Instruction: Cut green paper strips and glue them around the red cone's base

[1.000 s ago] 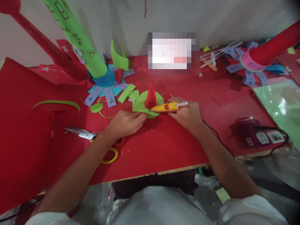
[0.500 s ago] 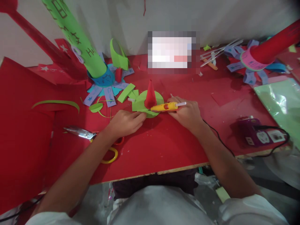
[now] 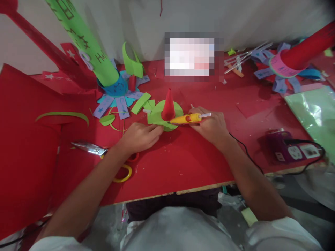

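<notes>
A red paper cone (image 3: 169,106) stands upright on a flat green paper piece (image 3: 155,115) on the red table. My left hand (image 3: 142,137) is closed on the near left edge of the green paper, thumb and fingers pinched together. In my right hand (image 3: 209,127) is a yellow glue gun (image 3: 185,119), with a clear glue stick out of its back end. Its tip points left, at the near side of the cone's base. The fingers of my right hand are wrapped round the gun's handle, which is mostly hidden.
Scissors (image 3: 91,148) lie partly under my left forearm. A green paper tube (image 3: 104,66) stands at the back left, near green scraps (image 3: 141,103). To the right are a purple box (image 3: 280,146) with a black cable, a red tube (image 3: 309,52) and a green sheet (image 3: 309,108).
My right hand and the glue gun have shifted slightly to the right, the tip still near the cone's base. My left hand stays in place.
</notes>
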Demonstrator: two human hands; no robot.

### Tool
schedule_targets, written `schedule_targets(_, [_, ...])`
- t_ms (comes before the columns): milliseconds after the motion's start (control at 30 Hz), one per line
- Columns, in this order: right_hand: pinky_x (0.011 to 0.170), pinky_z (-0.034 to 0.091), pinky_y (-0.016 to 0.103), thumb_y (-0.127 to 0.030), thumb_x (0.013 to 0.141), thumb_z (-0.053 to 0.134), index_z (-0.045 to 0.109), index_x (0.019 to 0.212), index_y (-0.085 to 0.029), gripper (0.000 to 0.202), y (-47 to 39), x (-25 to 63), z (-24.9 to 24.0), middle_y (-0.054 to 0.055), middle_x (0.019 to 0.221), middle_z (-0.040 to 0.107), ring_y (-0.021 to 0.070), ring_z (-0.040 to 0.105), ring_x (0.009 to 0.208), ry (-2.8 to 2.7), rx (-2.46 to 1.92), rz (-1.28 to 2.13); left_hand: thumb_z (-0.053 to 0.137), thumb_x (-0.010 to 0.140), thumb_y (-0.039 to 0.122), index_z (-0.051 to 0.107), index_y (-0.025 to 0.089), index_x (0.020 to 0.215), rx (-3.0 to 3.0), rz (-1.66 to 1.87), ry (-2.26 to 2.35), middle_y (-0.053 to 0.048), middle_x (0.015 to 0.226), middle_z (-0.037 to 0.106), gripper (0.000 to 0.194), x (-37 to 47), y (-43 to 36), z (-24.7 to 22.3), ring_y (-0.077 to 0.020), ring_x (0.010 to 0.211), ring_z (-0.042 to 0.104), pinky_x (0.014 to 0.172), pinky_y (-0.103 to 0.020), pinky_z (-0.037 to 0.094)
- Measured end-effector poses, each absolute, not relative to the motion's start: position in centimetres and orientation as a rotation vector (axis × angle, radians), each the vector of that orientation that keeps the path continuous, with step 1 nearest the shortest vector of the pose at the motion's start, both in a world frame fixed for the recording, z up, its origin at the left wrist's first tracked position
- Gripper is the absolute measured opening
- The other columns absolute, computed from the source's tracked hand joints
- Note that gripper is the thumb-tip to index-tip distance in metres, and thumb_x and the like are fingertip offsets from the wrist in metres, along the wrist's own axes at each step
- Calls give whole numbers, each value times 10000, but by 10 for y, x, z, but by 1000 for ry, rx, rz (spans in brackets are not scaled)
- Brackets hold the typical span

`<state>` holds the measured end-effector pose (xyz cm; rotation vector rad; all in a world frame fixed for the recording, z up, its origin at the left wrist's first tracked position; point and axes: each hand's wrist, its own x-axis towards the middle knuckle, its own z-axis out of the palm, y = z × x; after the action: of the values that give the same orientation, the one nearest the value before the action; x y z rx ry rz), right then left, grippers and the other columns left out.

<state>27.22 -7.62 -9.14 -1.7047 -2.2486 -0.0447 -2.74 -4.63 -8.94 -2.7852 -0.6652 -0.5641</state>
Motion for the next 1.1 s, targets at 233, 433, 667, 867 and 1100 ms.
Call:
schedule_targets(233, [632,338,355,-404,1057,559,761,1137,-223,283,-78,275,-87,99,1098,809,259,729,872,-2254,-1736,-79,480,1014,174,630,204,947,-2771,-574,-658,21,768,759,167,-27,-46,-90,-130,555,619,487,-313,285])
schedule_targets(433, [633,356,348,-404,1058,555,770,1119,-226,285,-78,272,-85,97,1085,816,260,737,877,-2254,-1759,-50,483,1015,168,634,198,954,-2769,-602,-649,26,758,755,166,-27,-46,-91,-132,548,616,479,-315,288])
schedule_targets(667, [639,384,333,-394,1057,550,762,1099,-214,281,-76,270,-89,113,1197,808,259,746,929,-2266,-1721,-26,485,1011,180,630,200,951,-2776,-596,-643,19,790,769,158,-27,-45,-91,-133,551,619,474,-318,299])
schedule_targets(867, [644,384,355,-421,1046,556,751,1090,-238,271,-74,280,-86,105,1082,815,282,742,920,-2221,-1763,43,490,1031,195,638,199,963,-2781,-581,-651,21,801,774,162,-28,-46,-92,-138,565,639,471,-326,305])
schedule_targets(1100, [640,367,356,-438,1027,599,749,1052,-248,243,-73,283,-87,87,1070,813,281,739,902,-2218,-1754,36,529,1018,177,668,204,1020,-2822,-635,-705,5,878,800,142,-27,-45,-92,-152,623,668,522,-316,384])
